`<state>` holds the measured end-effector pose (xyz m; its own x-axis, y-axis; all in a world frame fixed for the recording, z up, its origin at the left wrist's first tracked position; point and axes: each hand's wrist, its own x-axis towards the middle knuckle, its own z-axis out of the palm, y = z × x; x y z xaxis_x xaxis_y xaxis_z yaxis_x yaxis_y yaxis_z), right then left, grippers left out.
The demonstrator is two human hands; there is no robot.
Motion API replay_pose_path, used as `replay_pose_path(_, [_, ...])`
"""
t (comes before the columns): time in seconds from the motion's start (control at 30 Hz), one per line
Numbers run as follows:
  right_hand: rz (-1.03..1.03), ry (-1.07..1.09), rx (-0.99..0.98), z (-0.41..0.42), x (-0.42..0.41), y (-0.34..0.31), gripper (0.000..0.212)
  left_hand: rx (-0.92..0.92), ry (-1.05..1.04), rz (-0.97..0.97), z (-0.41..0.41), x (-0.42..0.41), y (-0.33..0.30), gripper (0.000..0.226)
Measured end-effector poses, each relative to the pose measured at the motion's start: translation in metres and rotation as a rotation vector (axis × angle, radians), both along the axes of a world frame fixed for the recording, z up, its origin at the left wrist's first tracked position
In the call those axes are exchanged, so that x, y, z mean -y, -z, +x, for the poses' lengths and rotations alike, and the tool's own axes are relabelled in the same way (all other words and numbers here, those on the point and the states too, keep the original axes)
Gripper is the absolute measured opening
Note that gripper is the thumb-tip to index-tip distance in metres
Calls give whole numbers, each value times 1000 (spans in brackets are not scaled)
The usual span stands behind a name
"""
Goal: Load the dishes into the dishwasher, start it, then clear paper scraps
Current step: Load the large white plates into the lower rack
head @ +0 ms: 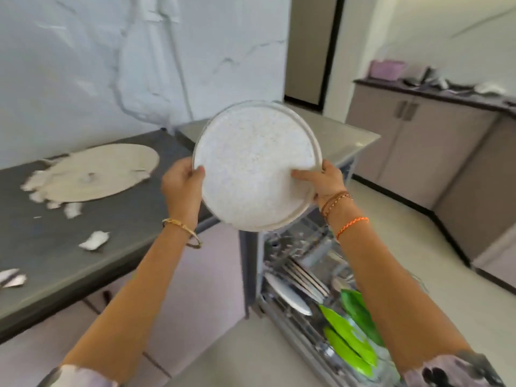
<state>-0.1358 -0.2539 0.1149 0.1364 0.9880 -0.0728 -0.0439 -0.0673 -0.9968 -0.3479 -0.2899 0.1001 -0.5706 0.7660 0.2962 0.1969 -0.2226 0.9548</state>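
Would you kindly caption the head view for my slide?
Both hands hold a speckled white plate above the loaded dishwasher rack.

Both arms reach forward and up from the lower corners of the view, bare from the patterned sleeves at the elbows to the wrists. The left hand grips the left rim of a round speckled plate, its thumb lying across the face and its fingers curled behind. The right hand grips the right rim the same way, thumb pressed flat on the face. The left wrist wears a gold bangle; the right wrist carries thin bracelets and an orange thread.
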Motion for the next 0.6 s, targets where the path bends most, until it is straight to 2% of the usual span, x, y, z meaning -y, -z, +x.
replay_pose_path(0.07, [12,104,-10,57,2,4,41,-65,113,-73,45,-23,8,18])
replay_pose_path(0.13, [11,190,-10,105,6,10,31,-72,231,-183,85,-46,18,7])
replay_pose_path(0.17, [14,222,-13,127,8,14,26,-74,286,-244,105,-57,22,10])
replay_pose_path(0.23, [20,294,18,166,16,25,25,-57,397,-360,150,-74,31,11])
replay_pose_path(0.27, [22,332,50,179,20,32,25,-19,435,-407,169,-79,34,5])
replay_pose_path(0.33, [17,419,101,203,26,50,27,69,491,-506,207,-90,45,20])
replay_pose_path(0.4, [-18,483,140,218,27,69,26,167,533,-615,240,-98,56,15])
replay_pose_path(0.47, [-78,517,206,228,24,86,25,256,545,-737,259,-107,73,22])
replay_pose_path(0.6, [-133,564,353,238,5,125,19,294,622,-831,275,-134,107,35])
